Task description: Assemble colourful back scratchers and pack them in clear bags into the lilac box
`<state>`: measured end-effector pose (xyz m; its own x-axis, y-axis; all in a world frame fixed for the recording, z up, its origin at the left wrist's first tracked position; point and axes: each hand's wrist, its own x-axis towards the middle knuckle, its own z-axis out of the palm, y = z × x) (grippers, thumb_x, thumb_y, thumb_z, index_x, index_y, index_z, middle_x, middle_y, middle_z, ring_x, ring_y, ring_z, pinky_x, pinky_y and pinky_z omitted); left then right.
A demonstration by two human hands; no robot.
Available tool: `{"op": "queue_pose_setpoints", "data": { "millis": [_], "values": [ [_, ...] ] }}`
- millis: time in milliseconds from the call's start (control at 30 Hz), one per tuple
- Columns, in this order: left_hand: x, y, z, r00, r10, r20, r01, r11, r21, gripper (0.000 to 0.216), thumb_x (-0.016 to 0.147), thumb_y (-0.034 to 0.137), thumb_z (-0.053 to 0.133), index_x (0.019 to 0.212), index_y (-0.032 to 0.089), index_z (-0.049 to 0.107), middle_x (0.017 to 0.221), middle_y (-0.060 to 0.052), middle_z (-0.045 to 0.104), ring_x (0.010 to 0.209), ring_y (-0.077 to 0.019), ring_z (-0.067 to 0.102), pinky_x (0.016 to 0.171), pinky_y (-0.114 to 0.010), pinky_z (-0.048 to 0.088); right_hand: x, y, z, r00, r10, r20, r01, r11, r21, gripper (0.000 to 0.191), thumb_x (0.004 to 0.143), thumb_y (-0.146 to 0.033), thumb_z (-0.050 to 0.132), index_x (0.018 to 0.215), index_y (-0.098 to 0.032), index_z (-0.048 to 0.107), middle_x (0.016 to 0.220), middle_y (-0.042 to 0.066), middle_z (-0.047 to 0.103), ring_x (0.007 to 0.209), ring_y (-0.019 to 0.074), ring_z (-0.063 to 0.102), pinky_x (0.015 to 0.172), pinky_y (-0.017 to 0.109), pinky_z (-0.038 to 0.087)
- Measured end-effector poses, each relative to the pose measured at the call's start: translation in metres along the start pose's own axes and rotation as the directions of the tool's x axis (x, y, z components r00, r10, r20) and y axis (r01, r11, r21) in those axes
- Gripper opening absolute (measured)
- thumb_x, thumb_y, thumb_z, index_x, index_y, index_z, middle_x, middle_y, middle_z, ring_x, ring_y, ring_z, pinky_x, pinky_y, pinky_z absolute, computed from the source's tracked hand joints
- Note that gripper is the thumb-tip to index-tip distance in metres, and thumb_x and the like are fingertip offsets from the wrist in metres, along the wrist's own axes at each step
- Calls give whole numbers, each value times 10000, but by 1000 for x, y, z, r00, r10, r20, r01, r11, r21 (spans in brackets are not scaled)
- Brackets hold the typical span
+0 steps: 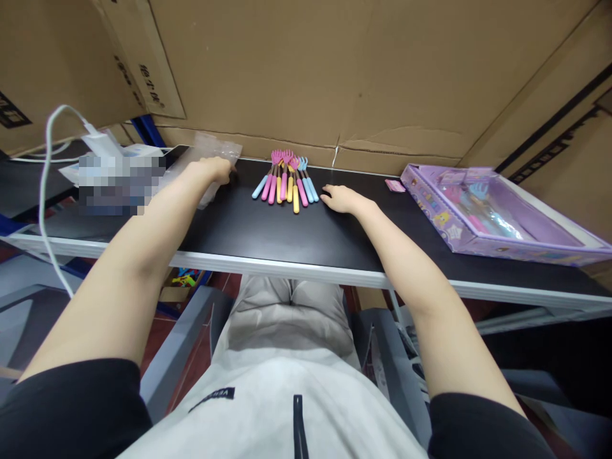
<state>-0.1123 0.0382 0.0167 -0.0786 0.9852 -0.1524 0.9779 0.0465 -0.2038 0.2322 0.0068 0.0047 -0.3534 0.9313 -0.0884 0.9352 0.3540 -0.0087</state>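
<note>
My left hand (217, 169) curls on clear plastic bags (213, 152), grip unclear; right hand (340, 199) open beside coloured plastic forks (287, 180); bag needs pinching.

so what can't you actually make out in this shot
Head view only:
Left hand: on the clear plastic bags; too small to tell whether it grips them.
Blurred patch hides whatever lies beside the white charger.
Purple toy box: far end cut off by the right edge; contents blurred by glare.
Toy utensils by the right hand: overlapping, too small to count.
</note>
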Motion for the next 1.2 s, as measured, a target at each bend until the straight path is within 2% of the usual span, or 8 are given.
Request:
{"op": "queue_pose_setpoints", "data": {
  "millis": [133, 233, 500, 667, 767, 867, 1033, 1200],
  "values": [
    [9, -1, 4, 999, 45, 19, -46, 999, 2, 736, 863, 162, 591, 1598, 167, 569, 1576, -193, 606, 1397, -374, 617, 1107, -447, 522, 0, 0, 1, 1000, -8, 1, 8, 1000, 5, 550, 1123, -298, 410, 1593, -40, 535, 1657, 194, 492, 1509, 346, 535, 1236, 406, 439],
    [15, -3, 7, 997, 82, 13, -82, 996, 24, 780, 813, 140, 573, 1594, 143, 571, 1550, -202, 629, 1407, -366, 621, 1115, -409, 523, 1, 0, 1, 1000, -4, -4, 4, 1000, 3, 540, 1123, -300, 414, 1587, -57, 547, 1654, 188, 498, 1510, 340, 535, 1231, 404, 446],
    [24, -4, 14, 999, 45, -22, -46, 997, -54, 831, 758, 261, 679, 1582, 185, 596, 1515, -164, 664, 1406, -368, 621, 1145, -387, 513, 0, -1, 1, 1000, -8, -6, 8, 1000, -6, 548, 1125, -304, 406, 1591, -48, 539, 1653, 197, 496, 1492, 349, 554, 1226, 409, 450],
    [24, -3, 15, 999, -34, -30, 31, 995, -99, 756, 859, 291, 646, 1608, 227, 565, 1703, -156, 469, 1503, -423, 507, 1216, -519, 444, 1, 0, 1, 1000, -10, -2, 10, 1000, 6, 548, 1127, -300, 406, 1589, -35, 536, 1652, 210, 492, 1496, 354, 548, 1225, 417, 446],
    [21, -1, 14, 996, -65, -55, 58, 990, -129, 687, 926, 263, 601, 1612, 232, 560, 1803, -145, 272, 1615, -462, 310, 1287, -660, 284, 0, -1, 0, 1000, -9, 6, 9, 1000, 5, 551, 1130, -296, 401, 1595, -27, 525, 1656, 208, 488, 1508, 348, 535, 1231, 399, 434],
    [20, 3, 10, 998, -41, -55, 33, 988, -149, 644, 994, 236, 536, 1635, 187, 514, 1830, -146, 169, 1664, -446, 151, 1303, -718, 147, -1, -1, 0, 1000, -10, 8, 10, 1000, 2, 553, 1132, -294, 395, 1604, -31, 514, 1661, 199, 486, 1513, 344, 529, 1236, 388, 425],
    [22, 15, -3, 996, -87, 24, 90, 987, -130, 710, 951, 172, 578, 1654, 160, 476, 1817, -180, 196, 1669, -440, 131, 1311, -701, 115, -2, -2, -1, 1000, -7, 15, 7, 1000, 9, 551, 1134, -296, 396, 1603, -32, 515, 1664, 199, 482, 1511, 347, 531, 1235, 391, 425],
    [33, 25, -4, 982, -186, 34, 188, 975, -115, 723, 981, 235, 516, 1692, 169, 405, 1804, -226, 200, 1681, -408, 145, 1327, -625, 134, -3, -2, -1, 1000, -6, 12, 6, 1000, 5, 546, 1136, -297, 398, 1599, -33, 519, 1658, 203, 489, 1510, 336, 535, 1235, 382, 425]
  ]
}}
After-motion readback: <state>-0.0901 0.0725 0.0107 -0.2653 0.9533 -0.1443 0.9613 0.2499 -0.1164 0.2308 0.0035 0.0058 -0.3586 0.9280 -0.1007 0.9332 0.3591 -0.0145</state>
